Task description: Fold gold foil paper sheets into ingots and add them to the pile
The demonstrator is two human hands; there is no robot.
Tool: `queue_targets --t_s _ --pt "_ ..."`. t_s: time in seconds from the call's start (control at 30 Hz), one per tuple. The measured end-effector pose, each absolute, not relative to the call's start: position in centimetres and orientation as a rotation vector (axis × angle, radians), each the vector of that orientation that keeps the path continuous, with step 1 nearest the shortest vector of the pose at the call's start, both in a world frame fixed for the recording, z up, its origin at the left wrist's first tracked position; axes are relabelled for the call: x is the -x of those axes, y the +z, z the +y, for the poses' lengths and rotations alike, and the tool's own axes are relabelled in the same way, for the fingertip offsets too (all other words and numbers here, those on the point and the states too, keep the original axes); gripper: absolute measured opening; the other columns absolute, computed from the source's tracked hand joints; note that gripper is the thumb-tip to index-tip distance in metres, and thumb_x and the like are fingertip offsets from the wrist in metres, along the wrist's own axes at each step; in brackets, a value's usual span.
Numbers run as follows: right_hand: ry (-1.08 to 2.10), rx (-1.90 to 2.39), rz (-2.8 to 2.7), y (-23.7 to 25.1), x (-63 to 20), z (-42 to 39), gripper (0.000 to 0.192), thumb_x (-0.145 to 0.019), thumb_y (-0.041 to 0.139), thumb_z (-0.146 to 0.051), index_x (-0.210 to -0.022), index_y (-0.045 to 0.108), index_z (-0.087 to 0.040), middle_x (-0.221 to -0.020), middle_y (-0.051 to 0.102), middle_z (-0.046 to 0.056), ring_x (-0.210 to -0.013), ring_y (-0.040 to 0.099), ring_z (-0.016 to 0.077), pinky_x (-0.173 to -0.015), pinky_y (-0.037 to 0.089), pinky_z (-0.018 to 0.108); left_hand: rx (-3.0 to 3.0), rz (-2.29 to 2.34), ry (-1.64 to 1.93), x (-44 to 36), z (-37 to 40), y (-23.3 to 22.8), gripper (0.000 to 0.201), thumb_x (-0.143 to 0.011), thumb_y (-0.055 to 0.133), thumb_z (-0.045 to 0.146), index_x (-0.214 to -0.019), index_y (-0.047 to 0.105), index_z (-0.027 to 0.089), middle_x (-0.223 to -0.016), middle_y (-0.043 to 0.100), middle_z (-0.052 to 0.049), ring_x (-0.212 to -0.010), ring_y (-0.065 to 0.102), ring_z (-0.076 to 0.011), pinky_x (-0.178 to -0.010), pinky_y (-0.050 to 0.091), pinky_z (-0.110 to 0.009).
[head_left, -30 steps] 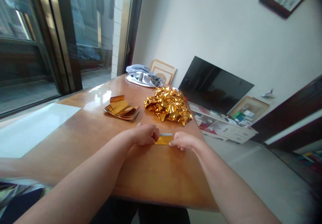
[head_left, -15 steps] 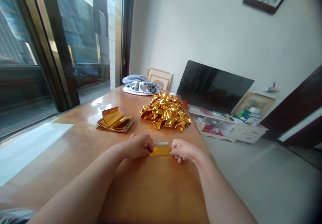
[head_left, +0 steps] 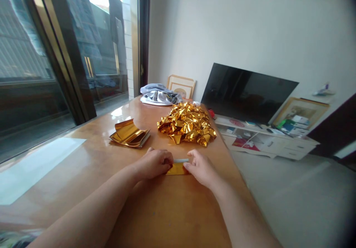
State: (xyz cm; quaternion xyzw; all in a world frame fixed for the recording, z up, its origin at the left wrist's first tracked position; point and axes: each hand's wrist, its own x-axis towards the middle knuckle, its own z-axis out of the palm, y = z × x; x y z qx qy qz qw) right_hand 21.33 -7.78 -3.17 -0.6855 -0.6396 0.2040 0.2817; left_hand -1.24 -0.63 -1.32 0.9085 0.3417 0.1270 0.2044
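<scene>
Far to the left of the fingers a pale rectangle of light (head_left: 36,166) lies on the wooden table (head_left: 91,166), beside the glass door (head_left: 55,55). Beyond the left fingers and a little to their left sits a stack of flat gold foil sheets (head_left: 129,133), its top sheet curling up. The left hand (head_left: 154,163) rests knuckles up on the table, fingers curled together and pressed down on the left end of a small gold foil strip (head_left: 177,169). The strip lies flat on the wood between the two hands, with a thin white edge showing along its far side; how far it runs under the fingers is hidden, so it seems pinned rather than lifted. The right hand (head_left: 200,168) touches the strip's right end, its fingers drawn together and bent onto the foil. Straight beyond both sets of fingertips a heap of crumpled gold foil pieces (head_left: 187,123) stands, well apart from the strip. Farther back lies a grey cloth bundle (head_left: 159,94), and off to the right of the fingers, past the table edge, a dark television (head_left: 247,94) stands on a white low cabinet (head_left: 267,144)
</scene>
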Motion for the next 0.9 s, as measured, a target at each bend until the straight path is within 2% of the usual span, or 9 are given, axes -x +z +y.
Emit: queue_targets --t_s 0.13,0.33,0.4,0.53,0.67,0.9 --pt "0.426 1.884 -1.819 -3.8 -20.7 -7.5 0.037 -0.084 0.066 -0.031 -0.119 0.058 -0.025 -0.074 0.061 -0.002 -0.065 0.055 0.0140 -0.056 0.029 0.023 -2.489 1.037 0.370 0.9 -0.7 -1.6 0.015 -0.082 0.059 0.028 -0.097 0.062 0.025 -0.082 0.071 0.004 -0.077 0.064 -0.0164 -0.073 0.040 -0.027" --pt "0.447 1.874 -1.840 -3.9 -20.7 -7.5 0.015 -0.085 0.063 -0.031 -0.099 0.061 -0.024 -0.073 0.062 -0.002 -0.065 0.053 0.0136 -0.056 0.028 0.023 -2.569 1.136 0.462 0.9 -0.4 -1.9 0.030 -0.074 0.067 0.028 -0.104 0.063 0.023 -0.107 0.068 -0.005 -0.095 0.061 -0.0230 -0.077 0.041 -0.030" --pt "0.434 1.872 -1.839 -3.8 -20.7 -7.5 0.013 -0.085 0.063 -0.030 -0.095 0.059 -0.024 -0.071 0.061 -0.003 -0.063 0.052 0.0132 -0.055 0.026 0.022 -2.563 1.121 0.465 0.9 -0.4 -1.9 0.031 -0.074 0.067 0.027 -0.105 0.063 0.023 -0.108 0.067 -0.005 -0.097 0.060 -0.0236 -0.078 0.042 -0.031" --pt "0.394 1.881 -1.874 -3.5 -20.6 -7.6 0.007 -0.085 0.061 -0.027 -0.089 0.057 -0.024 -0.067 0.057 -0.005 -0.060 0.049 0.0126 -0.054 0.024 0.023 -2.547 1.091 0.439 0.8 -0.6 -1.7 0.024 -0.076 0.065 0.027 -0.099 0.065 0.024 -0.098 0.068 -0.003 -0.094 0.060 -0.0232 -0.075 0.041 -0.030" --pt "0.370 1.868 -1.932 -3.0 -20.6 -7.8 0.001 -0.085 0.058 -0.024 -0.084 0.058 -0.023 -0.071 0.061 -0.003 -0.064 0.051 0.0130 -0.056 0.025 0.023 -2.570 1.076 0.400 0.6 -0.8 -1.3 0.011 -0.080 0.062 0.029 -0.088 0.066 0.023 -0.094 0.068 -0.002 -0.089 0.061 -0.0219 -0.071 0.039 -0.029" --pt "0.414 1.855 -1.993 -2.2 -20.9 -8.4 0.010 -0.088 0.055 -0.026 -0.083 0.062 -0.022 -0.077 0.066 0.000 -0.069 0.055 0.0142 -0.059 0.028 0.022 -2.623 1.067 0.351 0.7 -0.8 -1.3 0.012 -0.077 0.060 0.021 -0.086 0.067 0.024 -0.093 0.068 -0.001 -0.089 0.061 -0.0212 -0.074 0.037 -0.031"
